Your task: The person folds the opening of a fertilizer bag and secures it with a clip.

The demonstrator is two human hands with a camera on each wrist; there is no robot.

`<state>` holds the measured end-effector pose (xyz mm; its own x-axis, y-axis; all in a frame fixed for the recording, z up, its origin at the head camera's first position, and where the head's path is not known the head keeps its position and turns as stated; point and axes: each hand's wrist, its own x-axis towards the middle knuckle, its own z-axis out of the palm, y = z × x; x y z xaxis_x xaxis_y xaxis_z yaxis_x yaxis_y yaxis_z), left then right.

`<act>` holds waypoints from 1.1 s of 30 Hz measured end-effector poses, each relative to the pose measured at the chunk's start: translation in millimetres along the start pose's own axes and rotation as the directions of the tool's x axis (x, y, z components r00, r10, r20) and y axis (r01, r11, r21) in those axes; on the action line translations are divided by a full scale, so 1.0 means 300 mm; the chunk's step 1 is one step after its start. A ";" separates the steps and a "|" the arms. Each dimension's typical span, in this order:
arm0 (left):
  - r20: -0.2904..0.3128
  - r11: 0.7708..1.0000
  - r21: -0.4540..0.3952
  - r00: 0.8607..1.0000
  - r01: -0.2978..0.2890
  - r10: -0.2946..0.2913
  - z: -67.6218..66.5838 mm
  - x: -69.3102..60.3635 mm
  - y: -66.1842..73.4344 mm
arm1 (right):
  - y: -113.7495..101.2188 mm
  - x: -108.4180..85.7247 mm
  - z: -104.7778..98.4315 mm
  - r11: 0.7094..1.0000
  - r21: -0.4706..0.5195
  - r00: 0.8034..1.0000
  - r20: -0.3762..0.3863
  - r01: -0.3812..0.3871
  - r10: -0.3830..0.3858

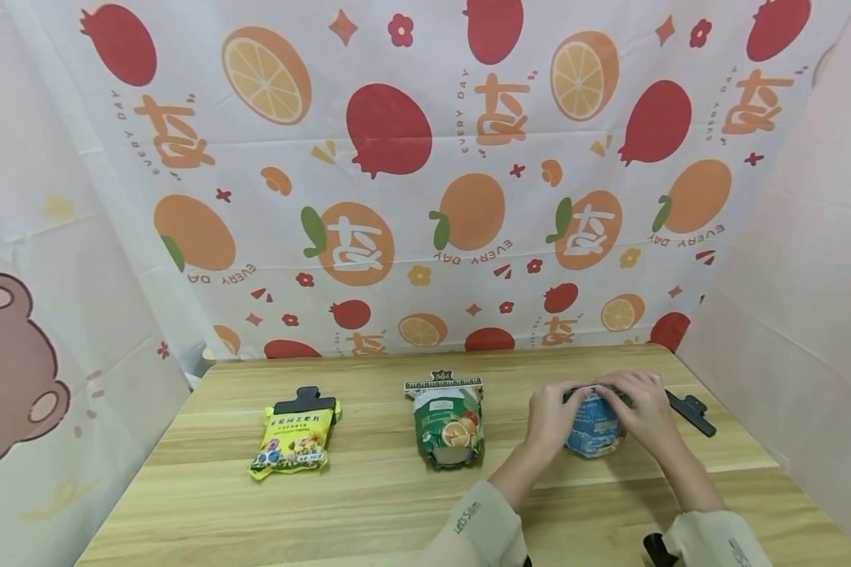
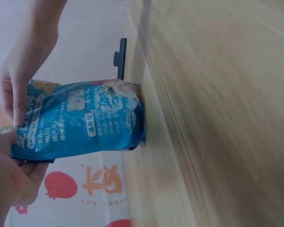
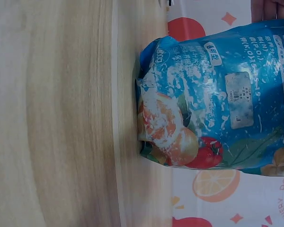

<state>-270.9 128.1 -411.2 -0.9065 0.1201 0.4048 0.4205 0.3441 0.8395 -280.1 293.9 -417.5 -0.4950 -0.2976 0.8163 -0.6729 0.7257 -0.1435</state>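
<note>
A blue fertilizer bag [image 1: 596, 426] with fruit pictures and white print stands upright on the table's right part. My left hand [image 1: 551, 413] pinches its top edge from the left, thumb in front and fingers behind. On the other side, my right hand [image 1: 641, 411] grips the same top edge, and the two thumbs nearly meet. In the left wrist view the bag [image 2: 85, 120] has its top between both hands and its base on the wood. The right wrist view shows the bag's printed front [image 3: 213, 99]. A black bag clip [image 1: 691, 411] lies just right of the bag.
A green bag [image 1: 448, 425] with a piano-patterned clip [image 1: 443, 384] lies mid-table. Further left is a yellow bag [image 1: 294, 437] with a black clip [image 1: 305, 400]. Fruit-printed cloth [image 1: 390, 315] hangs behind the wooden table [image 1: 369, 504], and pale cloths hang at both sides.
</note>
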 end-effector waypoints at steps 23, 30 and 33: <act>-0.079 1.000 -0.009 0.997 -0.006 0.006 0.008 0.002 -0.019 | 0.024 0.005 -0.018 0.999 0.029 0.999 0.007 -0.042 0.042; -0.068 0.998 -0.042 0.997 0.038 -0.041 0.008 -0.002 -0.027 | 0.043 -0.002 -0.032 0.995 0.007 0.995 -0.004 -0.096 0.096; -0.072 0.996 -0.071 0.996 0.051 -0.056 0.009 -0.004 -0.026 | 0.039 0.002 -0.025 0.993 0.010 0.993 -0.023 -0.120 0.120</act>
<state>-273.3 127.9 -419.3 -0.9237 0.0336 0.3817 0.3751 0.2826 0.8828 -284.1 306.9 -414.4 -0.5593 -0.1940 0.8059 -0.6143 0.7498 -0.2459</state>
